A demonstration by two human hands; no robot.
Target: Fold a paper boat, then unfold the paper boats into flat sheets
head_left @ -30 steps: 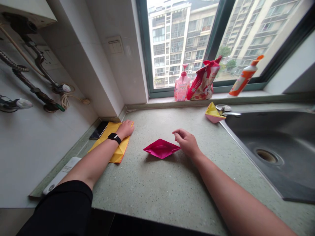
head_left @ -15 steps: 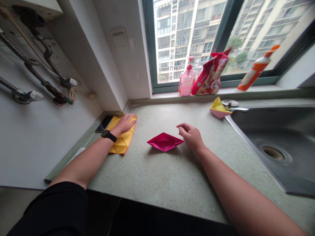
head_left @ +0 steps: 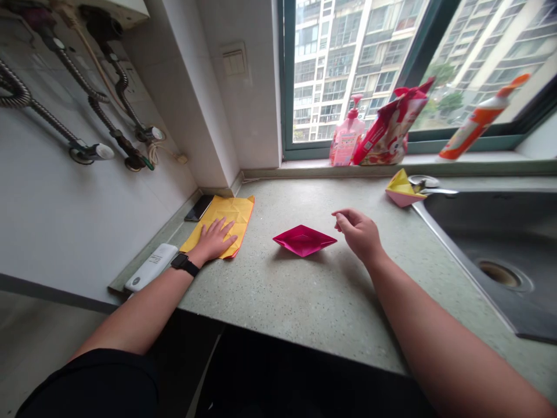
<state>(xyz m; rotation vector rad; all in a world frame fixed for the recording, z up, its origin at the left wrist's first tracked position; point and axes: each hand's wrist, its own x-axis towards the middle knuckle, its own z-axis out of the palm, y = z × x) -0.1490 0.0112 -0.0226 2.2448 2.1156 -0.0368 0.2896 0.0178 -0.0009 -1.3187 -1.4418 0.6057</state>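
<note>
My left hand [head_left: 214, 238] lies flat with fingers spread on creased yellow paper [head_left: 232, 210], whose edge shows orange-red. A dark watch [head_left: 184, 264] is on that wrist. On the counter between my hands rests a magenta folded paper boat [head_left: 305, 248], its opening facing up. My right hand [head_left: 359, 230] hovers just right of the boat, apart from it, with its fingers curled in; nothing shows in them. Farther right, by the sink corner, stands a second folded paper boat [head_left: 404, 190], yellow and pink.
A black phone [head_left: 199, 208] and a white power bank [head_left: 151, 266] lie along the left wall. The steel sink [head_left: 487, 232] is at the right. On the sill stand a pink pump bottle [head_left: 347, 139], a red bag [head_left: 391, 130] and an orange-white bottle [head_left: 474, 128].
My left hand has slid toward me across the yellow paper and spread its fingers. My right hand has drawn slightly away from the magenta boat. The whole view has shifted a little.
</note>
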